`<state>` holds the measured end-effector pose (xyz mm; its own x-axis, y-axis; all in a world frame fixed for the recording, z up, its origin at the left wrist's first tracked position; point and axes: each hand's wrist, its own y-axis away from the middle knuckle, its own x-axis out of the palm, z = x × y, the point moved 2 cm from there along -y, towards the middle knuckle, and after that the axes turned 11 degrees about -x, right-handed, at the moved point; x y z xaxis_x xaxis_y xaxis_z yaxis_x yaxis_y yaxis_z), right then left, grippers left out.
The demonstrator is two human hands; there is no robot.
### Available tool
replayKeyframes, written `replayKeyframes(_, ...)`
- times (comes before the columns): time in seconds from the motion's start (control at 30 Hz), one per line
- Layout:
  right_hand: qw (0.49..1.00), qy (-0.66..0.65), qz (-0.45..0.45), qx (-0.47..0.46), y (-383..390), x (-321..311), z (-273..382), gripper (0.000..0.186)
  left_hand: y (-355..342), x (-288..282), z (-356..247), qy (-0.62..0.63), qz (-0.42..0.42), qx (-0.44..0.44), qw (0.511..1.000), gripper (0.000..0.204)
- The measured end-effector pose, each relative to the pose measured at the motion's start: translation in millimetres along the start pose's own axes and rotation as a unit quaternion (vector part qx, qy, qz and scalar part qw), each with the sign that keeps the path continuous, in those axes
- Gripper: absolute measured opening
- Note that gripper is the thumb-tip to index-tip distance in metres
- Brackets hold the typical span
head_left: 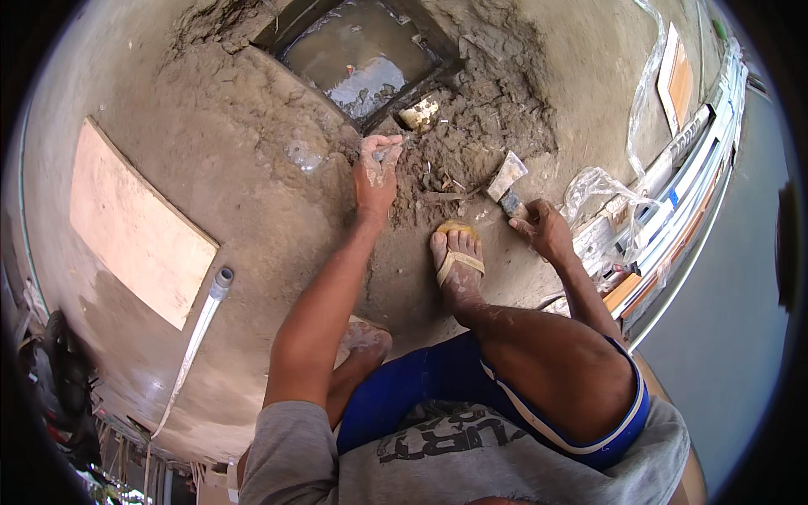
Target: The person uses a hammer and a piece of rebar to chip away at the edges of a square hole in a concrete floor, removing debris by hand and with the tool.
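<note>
My left hand (377,177) is pinched on a small grey piece (378,156) near the lower corner of a square pit (446,67) that holds muddy water (337,50). My right hand (543,227) grips the grimy handle of a metal scraper (507,175), its pale blade pointing up and left over wet dug-up mud (497,109). A broken pale, yellowish piece (419,113) lies beside the pit's edge. My sandaled foot (457,257) stands on the ground between and below my hands.
A light board (139,219) and a pale pipe (202,320) lie at the left. Long pipes and panels (699,194) run along the right, with crumpled clear plastic (598,194) and a small board (673,76). Dark clutter (63,379) is at the lower left.
</note>
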<state>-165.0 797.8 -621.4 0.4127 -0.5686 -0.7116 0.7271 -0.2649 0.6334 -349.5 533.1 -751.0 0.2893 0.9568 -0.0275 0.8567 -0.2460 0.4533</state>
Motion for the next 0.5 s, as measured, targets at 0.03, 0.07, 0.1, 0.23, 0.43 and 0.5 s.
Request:
replayKeyframes(0.03,1.000,-0.002,-0.003,0.002,3,3,-1,0.047,-5,-6,-2,-0.001,0.003,0.002,1.000,0.017)
replayKeyframes(0.07,0.999,0.032,-0.021,-0.030,5,7,-2,0.045,-11,-12,-4,0.034,0.003,-0.027,0.999,0.016)
replayKeyframes(0.1,0.995,0.066,-0.039,-0.064,7,9,-2,0.042,-17,-20,-3,0.069,0.002,-0.057,0.996,0.015)
replayKeyframes(0.23,0.991,-0.011,0.100,-0.092,0,0,-3,0.033,-31,-37,-8,0.088,-0.003,-0.070,0.994,0.011)
replayKeyframes(0.43,0.751,-0.604,0.198,0.178,5,16,17,0.024,-25,-30,-13,-0.137,0.027,-0.019,0.990,0.020)
replayKeyframes(0.5,0.783,-0.563,0.188,0.187,5,13,24,0.026,-21,-22,-13,-0.183,0.031,0.008,0.983,0.021)
